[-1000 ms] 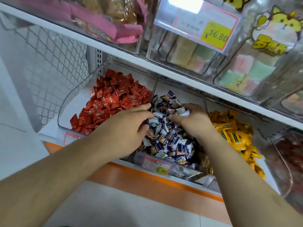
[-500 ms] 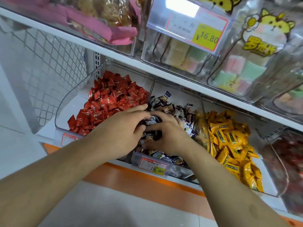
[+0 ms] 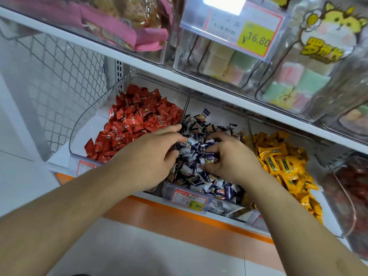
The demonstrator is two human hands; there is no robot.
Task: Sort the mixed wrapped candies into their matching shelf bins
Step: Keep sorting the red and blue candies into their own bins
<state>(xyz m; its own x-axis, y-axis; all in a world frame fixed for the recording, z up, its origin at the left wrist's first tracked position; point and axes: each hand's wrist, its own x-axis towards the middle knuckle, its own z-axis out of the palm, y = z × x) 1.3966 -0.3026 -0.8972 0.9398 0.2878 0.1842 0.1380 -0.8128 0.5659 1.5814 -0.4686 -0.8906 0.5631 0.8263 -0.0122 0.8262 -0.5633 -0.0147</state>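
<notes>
Since half a second ago both hands have spread slightly apart within the middle bin (image 3: pixel 223 208), exposing more dark-blue candies (image 3: pixel 196 156) at frame centre. Left hand (image 3: pixel 147 158) lies flat, fingers extended over the pile. Right hand (image 3: pixel 231 158) curls, pinching several wrappers. Red candies (image 3: pixel 135 120) fill the left bin, yellow candies (image 3: pixel 282 162) the right.

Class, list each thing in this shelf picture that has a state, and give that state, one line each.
Left hand: fingers among the dark-blue candies.
Right hand: curled, gripping dark-blue candies.
Middle bin: holds dark-blue candies.
Left bin: heaped with red candies.
Right bin: holds yellow candies.
</notes>
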